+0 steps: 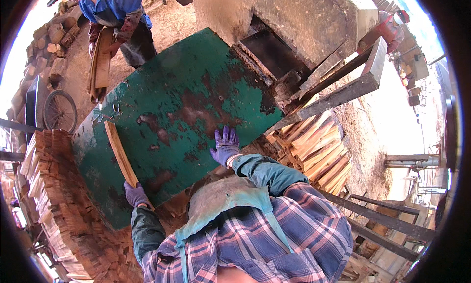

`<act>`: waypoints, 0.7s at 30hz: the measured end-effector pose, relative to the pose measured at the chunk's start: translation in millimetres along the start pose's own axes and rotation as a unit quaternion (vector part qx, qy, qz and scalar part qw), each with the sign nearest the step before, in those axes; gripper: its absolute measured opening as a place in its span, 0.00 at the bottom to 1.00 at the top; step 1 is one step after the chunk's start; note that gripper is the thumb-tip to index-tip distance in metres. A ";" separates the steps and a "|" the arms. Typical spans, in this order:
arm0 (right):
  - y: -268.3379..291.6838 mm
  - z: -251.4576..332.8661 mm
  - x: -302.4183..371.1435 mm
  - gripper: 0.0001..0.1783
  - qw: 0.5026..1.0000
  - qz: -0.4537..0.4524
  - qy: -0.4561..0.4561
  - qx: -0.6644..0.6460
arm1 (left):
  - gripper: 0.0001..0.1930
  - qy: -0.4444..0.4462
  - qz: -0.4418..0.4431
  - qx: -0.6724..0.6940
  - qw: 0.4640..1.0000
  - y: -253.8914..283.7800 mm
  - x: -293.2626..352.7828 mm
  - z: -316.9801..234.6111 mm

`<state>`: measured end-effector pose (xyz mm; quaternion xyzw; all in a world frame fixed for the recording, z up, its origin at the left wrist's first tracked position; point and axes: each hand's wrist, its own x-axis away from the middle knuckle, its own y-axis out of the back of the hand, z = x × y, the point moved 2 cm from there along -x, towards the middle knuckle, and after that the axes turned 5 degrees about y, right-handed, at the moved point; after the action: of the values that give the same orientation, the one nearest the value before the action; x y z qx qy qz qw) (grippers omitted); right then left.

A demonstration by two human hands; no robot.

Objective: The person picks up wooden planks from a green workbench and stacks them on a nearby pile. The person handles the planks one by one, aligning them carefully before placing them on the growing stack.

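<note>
My left hand (136, 194), in a purple glove, is closed around the near end of a long, narrow wooden slat (121, 153). That slat lies over the left part of a green metal table (147, 94) whose paint is worn down to brown patches. Its near end reaches past the table's front edge. Further right, my right hand (226, 146), gloved in purple too, rests on the tabletop with its fingers spread and nothing in it.
Slats are stacked high at the left (64, 194), with another pile (319, 153) right of the table. A metal frame (351, 85) juts out beside the machine housing (294, 13). Across the table a co-worker in blue (117, 3) holds boards (102, 62). Another person (391, 32) stands far right.
</note>
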<state>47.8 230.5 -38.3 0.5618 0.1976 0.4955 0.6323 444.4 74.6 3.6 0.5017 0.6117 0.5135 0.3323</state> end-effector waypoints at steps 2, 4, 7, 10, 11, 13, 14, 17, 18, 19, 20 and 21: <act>1.7 -3.9 -0.1 0.52 1.000 0.007 -0.003 0.010 | 0.27 0.009 0.008 -0.004 1.000 -1.1 0.8 -5.0; 6.3 -4.9 -0.8 0.52 1.000 0.017 -0.009 0.008 | 0.27 0.006 0.009 -0.010 1.000 -0.8 2.4 -9.7; 12.3 -0.7 -5.9 0.51 1.000 0.010 -0.008 0.022 | 0.26 0.003 0.022 0.002 1.000 1.9 4.0 -10.7; 10.6 10.6 -3.6 0.52 0.998 0.007 0.055 0.023 | 0.24 0.054 0.068 0.108 0.990 11.9 5.6 16.2; 29.8 14.2 -5.5 0.49 0.995 0.025 0.096 0.003 | 0.21 -0.021 0.033 0.169 0.985 6.0 4.4 33.6; 29.8 10.2 -14.4 0.42 0.982 0.032 0.174 -0.072 | 0.21 0.022 0.152 0.301 0.941 -2.2 3.8 35.5; 21.8 10.8 -15.5 0.38 0.970 0.037 0.199 -0.132 | 0.23 0.017 0.133 0.252 0.958 5.6 9.8 21.8; -15.3 49.1 -25.5 0.29 0.944 0.090 0.269 -0.171 | 0.27 0.104 0.027 0.367 0.924 13.0 34.9 28.5; -33.6 69.0 -28.6 0.28 0.930 0.112 0.297 -0.187 | 0.27 0.117 0.012 0.474 0.873 25.9 49.9 44.0; -50.2 88.7 -29.2 0.28 0.919 0.133 0.313 -0.198 | 0.27 0.114 0.003 0.577 0.809 42.2 61.8 59.1; -56.8 112.0 -25.0 0.27 0.904 0.174 0.336 -0.199 | 0.27 0.131 -0.033 0.585 0.800 55.8 73.3 87.4; -64.5 136.2 -22.4 0.27 0.888 0.210 0.354 -0.203 | 0.28 0.140 -0.065 0.590 0.793 71.0 82.5 115.9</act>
<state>174.2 149.3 -64.1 0.2368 0.1808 0.8122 0.5017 547.9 185.3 51.6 0.4815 0.8671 0.0949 -0.0850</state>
